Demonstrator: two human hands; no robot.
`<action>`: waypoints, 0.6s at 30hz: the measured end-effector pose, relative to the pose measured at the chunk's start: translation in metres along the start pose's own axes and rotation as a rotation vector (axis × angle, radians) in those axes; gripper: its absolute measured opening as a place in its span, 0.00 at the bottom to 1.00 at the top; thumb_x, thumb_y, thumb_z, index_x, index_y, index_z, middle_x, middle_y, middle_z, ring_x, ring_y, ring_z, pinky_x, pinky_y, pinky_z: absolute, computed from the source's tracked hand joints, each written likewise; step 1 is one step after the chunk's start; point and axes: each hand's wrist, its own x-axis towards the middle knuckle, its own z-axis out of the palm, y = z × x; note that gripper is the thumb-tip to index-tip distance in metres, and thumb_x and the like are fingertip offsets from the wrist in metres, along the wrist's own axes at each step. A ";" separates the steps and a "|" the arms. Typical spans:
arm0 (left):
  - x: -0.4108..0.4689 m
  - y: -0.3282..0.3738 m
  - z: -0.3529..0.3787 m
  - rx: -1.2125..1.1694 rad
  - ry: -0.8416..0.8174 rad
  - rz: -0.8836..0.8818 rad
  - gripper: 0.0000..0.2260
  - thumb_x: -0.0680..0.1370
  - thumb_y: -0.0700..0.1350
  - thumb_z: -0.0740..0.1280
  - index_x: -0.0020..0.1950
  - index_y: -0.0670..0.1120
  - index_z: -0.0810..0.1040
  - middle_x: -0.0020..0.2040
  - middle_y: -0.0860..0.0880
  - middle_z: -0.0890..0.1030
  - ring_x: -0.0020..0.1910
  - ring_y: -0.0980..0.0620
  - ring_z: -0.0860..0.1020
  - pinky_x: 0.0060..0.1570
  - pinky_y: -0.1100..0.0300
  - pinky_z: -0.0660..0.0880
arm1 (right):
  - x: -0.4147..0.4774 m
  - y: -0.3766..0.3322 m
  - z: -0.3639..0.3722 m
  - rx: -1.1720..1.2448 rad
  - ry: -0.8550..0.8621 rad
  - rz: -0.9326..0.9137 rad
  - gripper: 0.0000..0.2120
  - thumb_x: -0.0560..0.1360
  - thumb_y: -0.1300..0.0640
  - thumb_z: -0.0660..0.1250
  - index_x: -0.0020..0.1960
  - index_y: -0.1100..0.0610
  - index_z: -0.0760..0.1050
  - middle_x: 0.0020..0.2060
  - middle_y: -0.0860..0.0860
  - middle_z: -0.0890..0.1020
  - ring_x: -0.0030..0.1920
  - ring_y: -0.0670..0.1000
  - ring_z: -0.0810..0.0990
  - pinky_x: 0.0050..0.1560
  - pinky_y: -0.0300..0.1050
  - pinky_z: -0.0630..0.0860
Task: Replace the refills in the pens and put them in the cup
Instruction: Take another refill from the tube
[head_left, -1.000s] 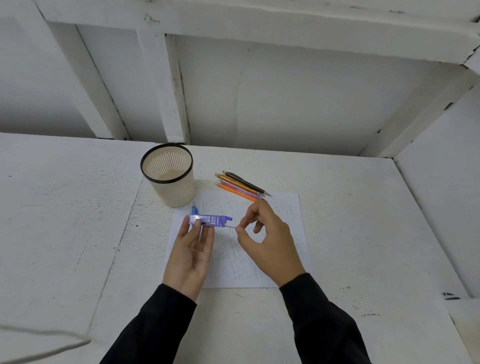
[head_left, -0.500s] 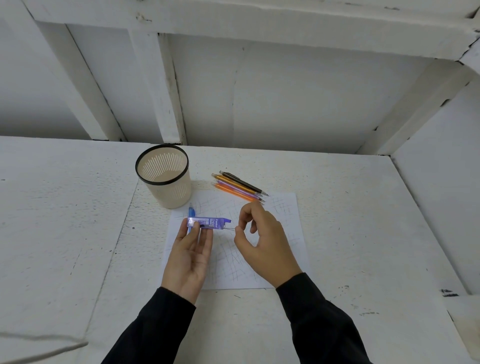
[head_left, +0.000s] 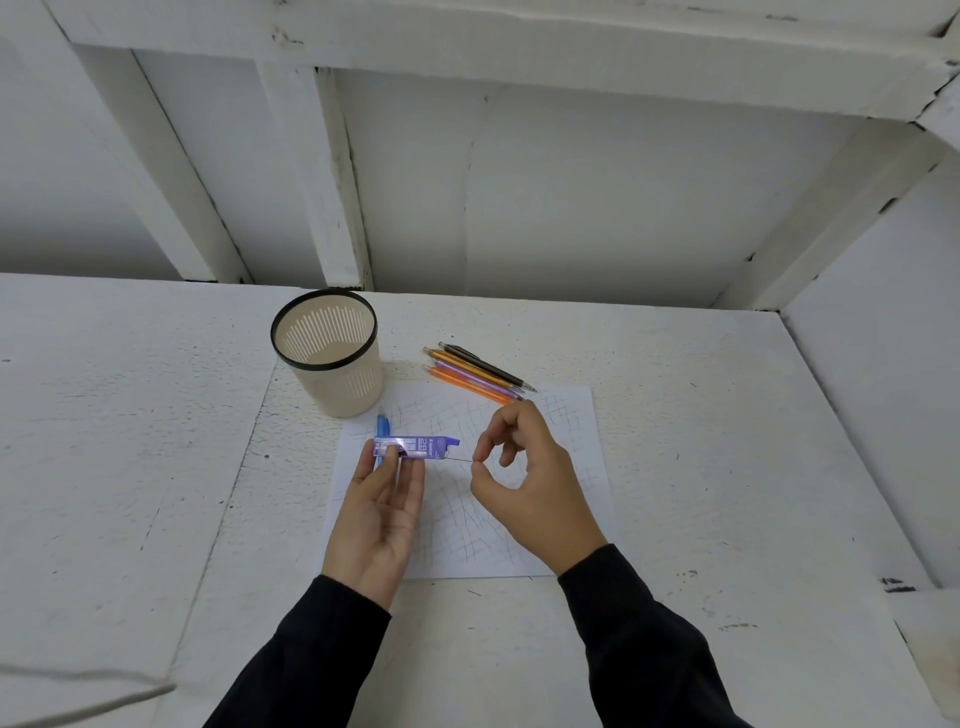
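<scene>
1. Looking down from the head view, I have my left hand (head_left: 382, 519) palm up over the scribbled paper (head_left: 561, 431). Its fingers are nearly straight, the purple refill case (head_left: 418, 448) lies crosswise on the fingertips, and my thumb presses it down.
2. A blue pen (head_left: 382, 423) sticks out just behind the case, near my thumb. I cannot tell whether this hand holds it too or whether it lies on the sheet.
3. My right hand (head_left: 535, 488) is just beside the case's right end. Thumb and forefinger pinch a thin dark refill (head_left: 460, 460) whose other end reaches the case's opening, and the other fingers are loosely curled.
4. The two hands are apart, linked only by that refill.
5. The cup (head_left: 337, 389), beige with a black rim, stands upright on the table (head_left: 130, 441) beyond my left hand, at the sheet's far left corner.
6. The other pens (head_left: 478, 371), orange, purple and black, lie side by side beyond my right hand. Their tips reach the sheet's far edge, and they lie apart from the cup.
7. Black sleeves (head_left: 639, 639) cover both forearms.
</scene>
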 end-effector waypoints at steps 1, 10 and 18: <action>0.000 0.000 0.000 -0.003 0.000 -0.001 0.12 0.77 0.37 0.66 0.61 0.45 0.78 0.55 0.42 0.82 0.42 0.49 0.85 0.44 0.56 0.82 | 0.000 -0.001 0.000 0.000 0.002 0.000 0.16 0.71 0.62 0.70 0.45 0.45 0.65 0.43 0.46 0.77 0.43 0.46 0.74 0.45 0.32 0.70; 0.001 0.001 0.001 -0.027 0.000 -0.018 0.13 0.77 0.38 0.65 0.61 0.46 0.78 0.57 0.42 0.81 0.48 0.48 0.83 0.48 0.55 0.81 | 0.000 -0.001 0.000 0.018 0.012 -0.013 0.17 0.71 0.62 0.70 0.45 0.45 0.65 0.43 0.47 0.78 0.43 0.46 0.74 0.46 0.35 0.72; 0.000 0.000 0.002 -0.029 0.003 -0.009 0.14 0.78 0.37 0.65 0.63 0.45 0.77 0.58 0.42 0.81 0.49 0.48 0.82 0.46 0.56 0.81 | -0.001 -0.001 0.000 0.019 0.009 -0.032 0.17 0.71 0.62 0.70 0.45 0.45 0.65 0.42 0.47 0.78 0.43 0.46 0.74 0.46 0.36 0.72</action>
